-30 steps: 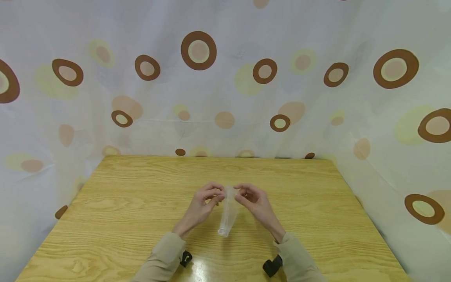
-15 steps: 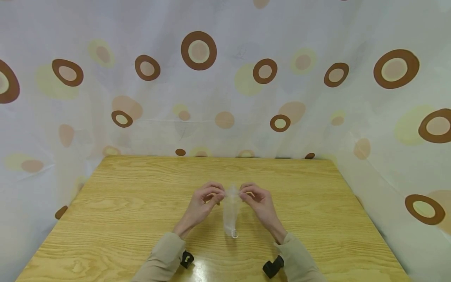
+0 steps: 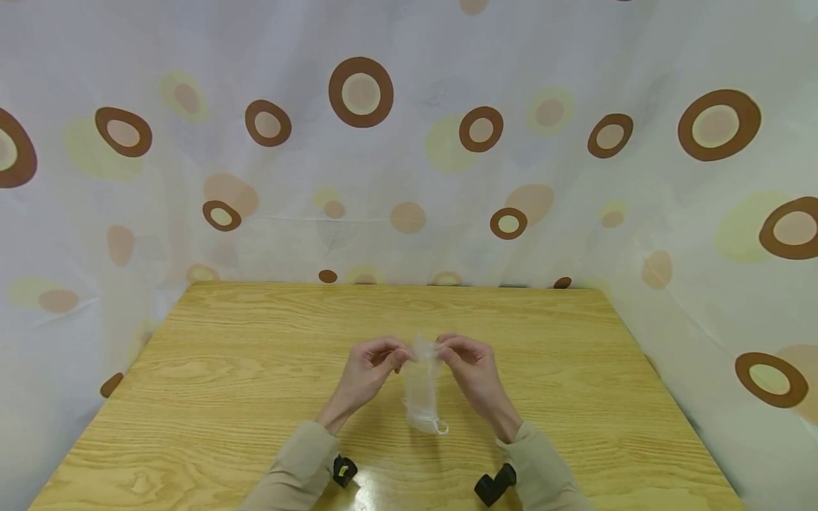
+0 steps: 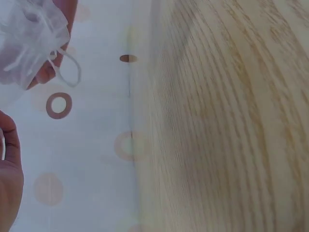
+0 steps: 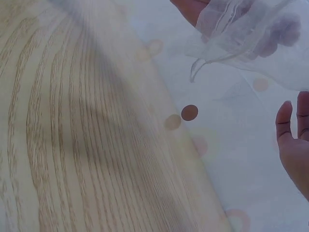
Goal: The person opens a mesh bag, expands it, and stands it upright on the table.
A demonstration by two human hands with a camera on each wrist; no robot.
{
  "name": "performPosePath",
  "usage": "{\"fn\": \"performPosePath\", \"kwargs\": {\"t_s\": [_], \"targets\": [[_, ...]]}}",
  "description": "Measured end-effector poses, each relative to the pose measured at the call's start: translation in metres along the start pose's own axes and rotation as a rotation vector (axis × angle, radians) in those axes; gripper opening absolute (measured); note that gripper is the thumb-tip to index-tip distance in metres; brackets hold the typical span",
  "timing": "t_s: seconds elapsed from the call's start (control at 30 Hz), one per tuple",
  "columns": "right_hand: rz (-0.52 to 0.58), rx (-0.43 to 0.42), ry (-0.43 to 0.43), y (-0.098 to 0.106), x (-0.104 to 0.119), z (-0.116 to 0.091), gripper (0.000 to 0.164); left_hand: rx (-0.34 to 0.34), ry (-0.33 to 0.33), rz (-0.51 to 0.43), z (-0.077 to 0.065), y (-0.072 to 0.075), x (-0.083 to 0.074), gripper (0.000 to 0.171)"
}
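A sheer white drawstring pouch (image 3: 422, 394) hangs above the table in the head view, its cord loop at the lower end. My left hand (image 3: 371, 369) pinches the upper left edge between thumb and fingers. At the upper right edge my right hand (image 3: 471, 365) pinches it likewise. In the left wrist view, the pouch (image 4: 34, 43) and its looped cord show at the upper left, with part of my left hand (image 4: 9, 179) below. Fingers of the other hand show through the mesh of the pouch (image 5: 231, 43) in the right wrist view, above my right hand (image 5: 297, 145).
The wood-grain table (image 3: 255, 319) spreads out beneath both hands. A pale curtain (image 3: 409, 177) with brown rings and soft dots surrounds its back and sides. A dark wrist device (image 3: 495, 485) sits under the right sleeve, another dark device (image 3: 344, 470) under the left.
The pouch has turned from narrow and edge-on to wider and flatter toward the head camera, its lower end swinging right. My right hand has moved slightly right, away from the left.
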State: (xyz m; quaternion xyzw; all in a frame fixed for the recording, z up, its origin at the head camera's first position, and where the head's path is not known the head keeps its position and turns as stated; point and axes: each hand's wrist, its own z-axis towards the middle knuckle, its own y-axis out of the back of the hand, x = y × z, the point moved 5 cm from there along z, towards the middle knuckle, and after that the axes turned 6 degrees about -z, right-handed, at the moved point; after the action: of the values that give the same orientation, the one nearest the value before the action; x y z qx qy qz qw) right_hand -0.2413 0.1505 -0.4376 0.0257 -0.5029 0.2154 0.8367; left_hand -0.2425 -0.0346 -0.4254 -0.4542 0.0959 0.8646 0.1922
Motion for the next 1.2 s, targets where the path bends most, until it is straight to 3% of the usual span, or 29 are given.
{"fn": "performPosePath", "kwargs": {"t_s": [0.1,0.27,0.57,0.7,0.87,1.0,1.2], "targets": [[0.1,0.048,0.007,-0.0026,0.0022,0.0003,0.033,-0.003,-0.008,0.048,-0.0002,0.0003,0.0,0.025],[0.15,0.118,0.011,-0.0056,0.0053,0.0003,0.036,0.014,-0.014,0.084,0.0003,0.0007,-0.0015,0.026],[0.061,0.123,-0.045,-0.0028,0.0058,0.0012,0.033,0.053,0.056,0.073,-0.0018,0.0021,-0.0011,0.022],[0.046,0.105,-0.047,-0.0022,0.0066,0.0017,0.033,0.117,0.045,0.059,-0.0032,0.0002,-0.0003,0.025],[0.04,0.111,-0.048,-0.0029,0.0062,0.0017,0.031,0.17,0.014,0.046,-0.0026,-0.0028,-0.0015,0.01],[0.05,0.145,-0.076,-0.0036,0.0053,0.0008,0.028,0.162,0.033,0.048,-0.0026,-0.0021,-0.0019,0.008],[0.072,0.267,-0.102,-0.0074,0.0043,-0.0013,0.032,0.163,0.052,0.114,-0.0034,-0.0022,0.0003,0.016]]}}
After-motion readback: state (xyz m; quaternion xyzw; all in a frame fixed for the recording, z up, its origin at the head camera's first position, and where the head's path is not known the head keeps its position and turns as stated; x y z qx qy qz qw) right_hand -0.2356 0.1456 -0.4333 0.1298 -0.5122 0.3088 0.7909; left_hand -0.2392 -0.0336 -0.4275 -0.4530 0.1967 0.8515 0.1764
